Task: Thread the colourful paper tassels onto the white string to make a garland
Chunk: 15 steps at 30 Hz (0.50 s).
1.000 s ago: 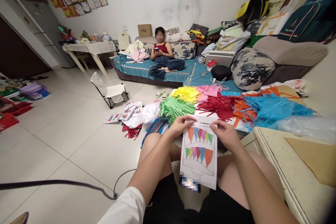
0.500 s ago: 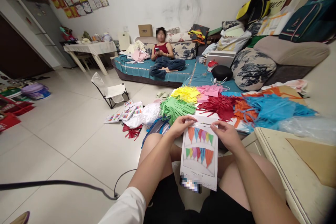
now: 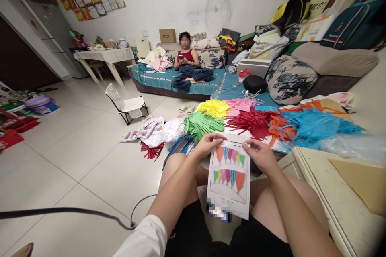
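Note:
A white printed packet (image 3: 229,184) with pictures of colourful tassel bunting hangs upright over my lap. My left hand (image 3: 210,144) pinches its top left edge between thumb and fingers. At the top right corner, my right hand (image 3: 258,153) grips it the same way. A thin dark line runs across the top of the packet between my fingertips. Just beyond lie bundles of cut tissue fringe: green (image 3: 202,124), yellow (image 3: 213,107), pink (image 3: 241,105), red (image 3: 251,122), orange (image 3: 282,126) and blue (image 3: 316,124). What is inside the packet is hidden.
Several similar printed packets (image 3: 147,128) lie on the floor beside a white plastic bundle (image 3: 172,131). A folding chair (image 3: 129,103) stands behind them. At the right is a cream cabinet (image 3: 319,192) with brown paper on it. A person (image 3: 188,60) sits on the sofa (image 3: 157,79) holding a phone.

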Each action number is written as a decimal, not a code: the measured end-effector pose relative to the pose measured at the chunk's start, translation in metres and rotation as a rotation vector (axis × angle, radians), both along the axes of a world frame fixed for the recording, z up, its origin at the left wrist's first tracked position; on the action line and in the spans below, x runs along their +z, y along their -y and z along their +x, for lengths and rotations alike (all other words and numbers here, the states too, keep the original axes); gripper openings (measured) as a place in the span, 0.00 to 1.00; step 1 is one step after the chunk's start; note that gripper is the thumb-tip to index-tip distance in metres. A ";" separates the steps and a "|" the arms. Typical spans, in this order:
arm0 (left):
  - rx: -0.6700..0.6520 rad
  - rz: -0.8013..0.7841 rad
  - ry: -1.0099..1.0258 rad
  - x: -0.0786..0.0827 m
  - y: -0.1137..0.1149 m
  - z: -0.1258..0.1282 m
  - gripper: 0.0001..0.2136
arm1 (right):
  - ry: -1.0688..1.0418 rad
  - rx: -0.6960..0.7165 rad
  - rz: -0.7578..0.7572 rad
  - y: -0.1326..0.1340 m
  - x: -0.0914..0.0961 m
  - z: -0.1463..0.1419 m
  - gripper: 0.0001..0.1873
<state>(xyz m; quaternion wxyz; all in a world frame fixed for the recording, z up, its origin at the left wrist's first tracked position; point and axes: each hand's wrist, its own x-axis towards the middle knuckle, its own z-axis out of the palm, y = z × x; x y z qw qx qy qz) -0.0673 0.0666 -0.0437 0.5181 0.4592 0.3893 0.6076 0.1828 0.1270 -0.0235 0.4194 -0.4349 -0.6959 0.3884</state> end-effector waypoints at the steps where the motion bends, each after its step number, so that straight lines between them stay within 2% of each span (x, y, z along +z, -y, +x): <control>1: -0.001 -0.003 0.003 -0.001 0.000 0.000 0.25 | 0.000 -0.003 0.002 0.000 0.001 0.000 0.32; 15: -0.004 -0.004 0.001 0.000 0.000 0.000 0.27 | 0.008 0.015 0.004 -0.002 -0.002 0.001 0.31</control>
